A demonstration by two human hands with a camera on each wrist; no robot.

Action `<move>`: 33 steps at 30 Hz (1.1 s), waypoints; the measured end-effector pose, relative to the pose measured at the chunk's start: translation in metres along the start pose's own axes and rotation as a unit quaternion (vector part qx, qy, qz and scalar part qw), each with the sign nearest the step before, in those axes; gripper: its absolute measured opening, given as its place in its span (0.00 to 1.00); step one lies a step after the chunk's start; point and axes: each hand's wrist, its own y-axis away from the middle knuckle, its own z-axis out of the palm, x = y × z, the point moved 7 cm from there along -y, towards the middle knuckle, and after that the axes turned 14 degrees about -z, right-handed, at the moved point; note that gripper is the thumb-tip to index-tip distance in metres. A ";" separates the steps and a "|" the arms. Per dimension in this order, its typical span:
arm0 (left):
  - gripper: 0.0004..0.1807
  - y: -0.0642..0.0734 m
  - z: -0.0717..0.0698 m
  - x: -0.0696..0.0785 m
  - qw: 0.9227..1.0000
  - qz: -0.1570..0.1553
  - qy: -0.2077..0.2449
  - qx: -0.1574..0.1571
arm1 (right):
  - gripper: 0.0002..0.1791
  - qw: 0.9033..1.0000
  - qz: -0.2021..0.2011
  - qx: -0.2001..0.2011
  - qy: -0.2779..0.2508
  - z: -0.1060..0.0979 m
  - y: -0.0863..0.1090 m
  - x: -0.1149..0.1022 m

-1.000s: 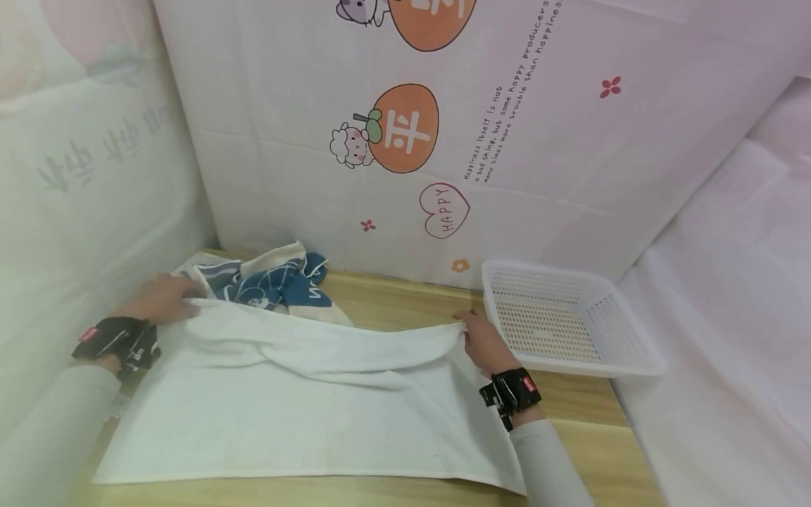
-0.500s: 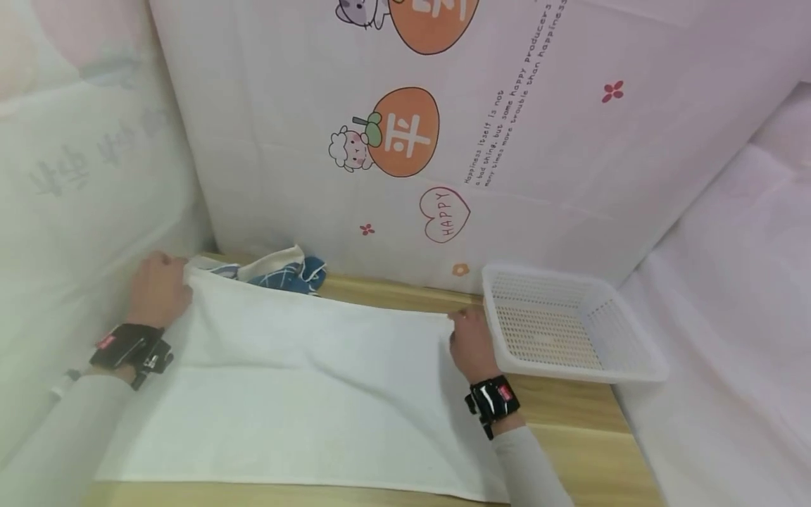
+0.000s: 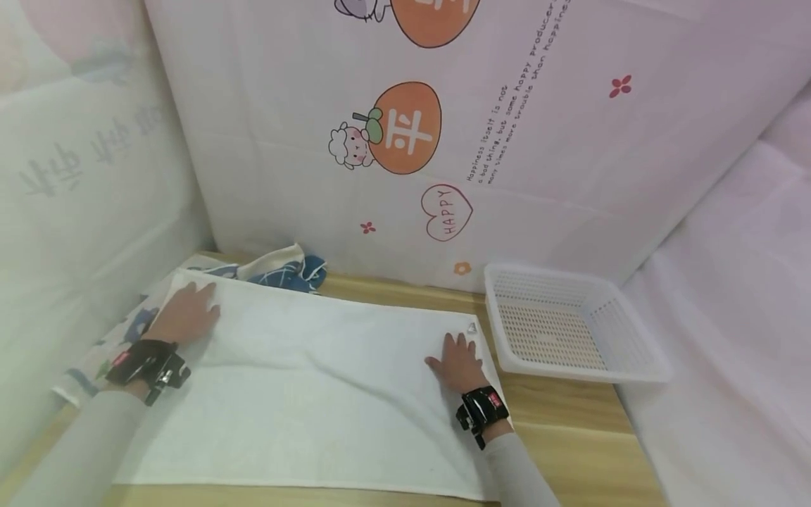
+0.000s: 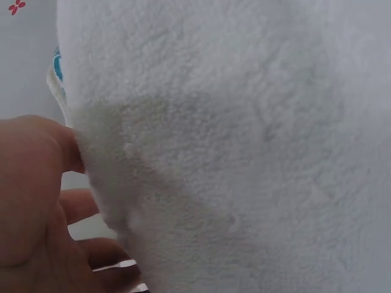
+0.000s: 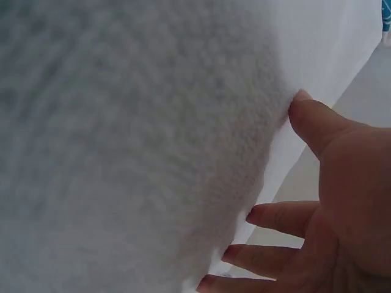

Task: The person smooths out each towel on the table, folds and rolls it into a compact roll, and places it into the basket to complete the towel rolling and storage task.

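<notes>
First, head view: white towel [image 3: 304,419] spread on the table [image 3: 570,422], directly beneath both your hands. Long axis looks to run left to right across you. Your left hand [image 3: 185,317] lies just inside the far left corner; your right hand [image 3: 459,362] just inside the right edge, a little short of the far right corner and its small tag [image 3: 472,328]. Left reaches slightly farther from you than right. Both are released: fingers extended on the fabric, nothing gripped. Patterned cloth [image 3: 281,272] shows beyond the far edge and along the left side; one piece or two, cannot tell. Basket [image 3: 570,371] stands off to the right, your right hand nearer to it.

Left wrist view: fingers out, tips against the towel's pile; no pinch seen.

Right wrist view: thumb and fingers apart, tips meeting the towel; blue scrap [image 5: 387,15] at the top right.
</notes>
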 end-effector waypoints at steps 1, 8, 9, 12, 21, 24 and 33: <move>0.33 -0.001 0.000 0.001 1.000 0.005 -0.002 0.000 | 0.43 1.000 0.000 -0.003 -0.001 0.001 -0.003 0.005; 0.31 0.012 -0.009 0.012 0.999 0.038 -0.012 0.026 | 0.43 0.999 0.003 -0.029 -0.020 -0.008 -0.006 0.008; 0.31 0.018 -0.012 0.013 0.999 0.039 -0.012 0.035 | 0.43 0.999 0.002 -0.028 -0.021 -0.010 -0.002 0.005; 0.33 0.050 -0.024 0.018 0.997 0.032 0.032 0.069 | 0.41 1.000 -0.007 -0.011 -0.009 -0.012 0.019 -0.007; 0.39 0.143 -0.015 -0.002 0.987 -0.012 0.073 0.143 | 0.50 0.999 -0.041 0.009 -0.024 -0.010 0.091 -0.038; 0.41 0.156 0.002 -0.012 0.994 -0.039 0.038 0.095 | 0.58 0.998 -0.042 -0.008 -0.052 -0.006 0.104 -0.043; 0.30 0.168 0.028 -0.022 0.998 -0.053 0.035 -0.013 | 0.64 0.998 -0.031 -0.038 -0.031 0.001 0.121 -0.041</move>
